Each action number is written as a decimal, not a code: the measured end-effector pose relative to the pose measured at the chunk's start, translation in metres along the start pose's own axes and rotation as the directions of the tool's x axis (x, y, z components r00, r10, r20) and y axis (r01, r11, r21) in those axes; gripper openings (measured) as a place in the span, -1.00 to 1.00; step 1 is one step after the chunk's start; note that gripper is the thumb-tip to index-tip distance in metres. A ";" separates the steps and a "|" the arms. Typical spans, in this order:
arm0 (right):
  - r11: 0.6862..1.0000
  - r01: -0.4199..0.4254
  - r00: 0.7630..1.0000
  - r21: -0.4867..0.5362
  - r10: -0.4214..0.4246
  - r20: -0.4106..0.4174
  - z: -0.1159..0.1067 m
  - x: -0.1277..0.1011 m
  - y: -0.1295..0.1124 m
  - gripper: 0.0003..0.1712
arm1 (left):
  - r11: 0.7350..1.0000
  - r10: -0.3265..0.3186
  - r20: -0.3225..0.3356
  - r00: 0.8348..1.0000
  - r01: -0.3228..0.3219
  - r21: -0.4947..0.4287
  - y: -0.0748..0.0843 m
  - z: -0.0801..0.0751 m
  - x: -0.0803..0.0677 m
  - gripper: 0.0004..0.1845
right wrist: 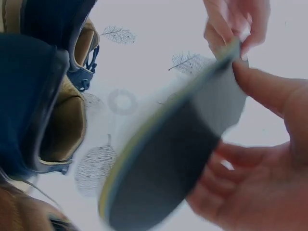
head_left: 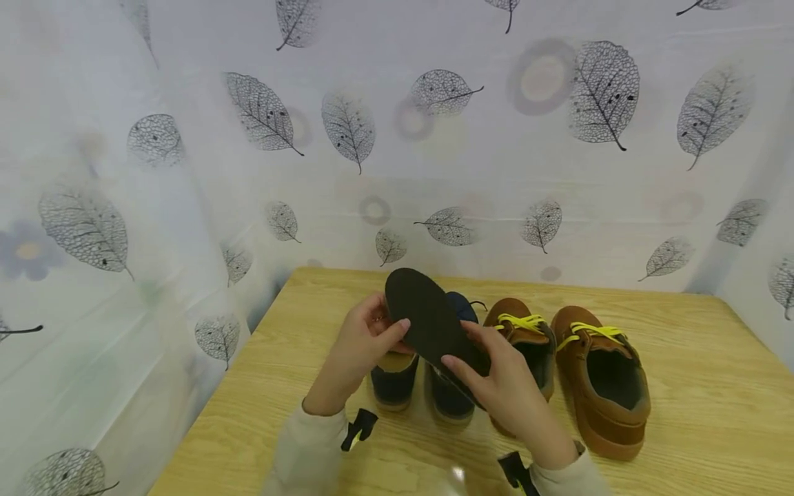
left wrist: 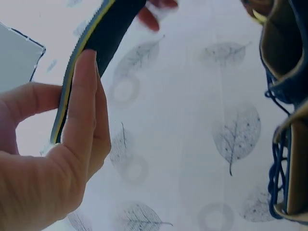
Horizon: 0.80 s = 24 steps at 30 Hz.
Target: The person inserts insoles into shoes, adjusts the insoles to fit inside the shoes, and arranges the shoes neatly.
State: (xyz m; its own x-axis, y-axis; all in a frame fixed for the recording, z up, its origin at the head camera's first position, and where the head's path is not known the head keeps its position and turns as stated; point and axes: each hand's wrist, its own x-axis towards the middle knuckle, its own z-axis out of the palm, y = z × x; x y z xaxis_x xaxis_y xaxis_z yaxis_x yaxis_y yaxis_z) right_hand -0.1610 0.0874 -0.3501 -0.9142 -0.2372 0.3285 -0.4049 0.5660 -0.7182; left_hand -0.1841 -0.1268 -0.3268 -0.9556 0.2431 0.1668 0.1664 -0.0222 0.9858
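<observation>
Holding a dark insole [head_left: 432, 324] above the navy shoes [head_left: 422, 382], you pinch it at both sides: your left hand [head_left: 362, 341] with thumb and fingers [left wrist: 82, 110] on its edge, your right hand [head_left: 502, 386] curled round the other side. Two brown shoes [head_left: 573, 365] stand just beside, on the wooden surface [head_left: 713, 386].

Insole: a dark insole [head_left: 434, 324] held tilted above the navy shoes [head_left: 422, 386]
Left hand: the left hand [head_left: 366, 341] pinches its left edge
Right hand: the right hand [head_left: 502, 382] grips its lower end
Brown shoes: brown shoes [head_left: 577, 372] with yellow laces stand just right
Surface: a wooden table [head_left: 701, 386]
</observation>
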 end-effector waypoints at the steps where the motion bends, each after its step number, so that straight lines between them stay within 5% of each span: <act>1: 0.997 0.036 0.998 -0.061 -0.039 -0.047 0.001 -0.001 -0.002 -0.25 | 1.000 0.015 0.000 1.000 -0.015 -0.008 0.001 0.003 -0.001 -0.67; 5: 0.956 0.149 0.963 -0.253 -0.199 -0.183 0.005 -0.004 -0.012 -0.01 | 0.998 0.060 0.013 0.998 -0.060 -0.021 0.003 0.014 -0.005 -0.56; 8: 0.951 0.140 0.954 -0.277 -0.204 -0.219 0.002 -0.006 -0.017 -0.03 | 0.997 0.075 0.029 0.997 -0.074 -0.031 0.004 0.018 -0.007 -0.52; 13: 0.985 0.031 0.978 -0.169 -0.065 -0.200 -0.005 -0.007 -0.018 -0.17 | 0.996 0.083 0.046 0.995 -0.084 0.010 0.002 0.008 -0.002 -0.61; 17: 0.987 -0.147 0.976 -0.064 0.134 -0.170 -0.010 -0.006 -0.014 -0.24 | 0.987 0.122 -0.039 0.992 -0.117 0.114 -0.002 -0.015 0.005 -0.72; 20: 0.955 -0.295 0.950 -0.005 0.293 -0.106 -0.014 -0.005 -0.013 -0.30 | 0.928 0.178 -0.070 0.982 -0.144 0.345 -0.009 -0.033 0.011 -0.79; 24: 0.925 -0.377 0.926 0.047 0.378 -0.007 -0.013 -0.001 -0.012 -0.37 | 0.726 0.199 0.038 0.979 -0.173 0.666 -0.024 -0.046 0.020 -0.84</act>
State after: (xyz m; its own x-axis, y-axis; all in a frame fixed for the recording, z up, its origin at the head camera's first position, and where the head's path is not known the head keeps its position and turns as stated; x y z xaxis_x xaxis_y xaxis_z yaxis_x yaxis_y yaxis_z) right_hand -0.1547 0.0909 -0.3341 -0.9993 -0.0003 0.0369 -0.0304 0.5756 -0.8172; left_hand -0.2181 -0.1660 -0.3466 -0.8934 0.2700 0.3591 0.4483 0.5876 0.6736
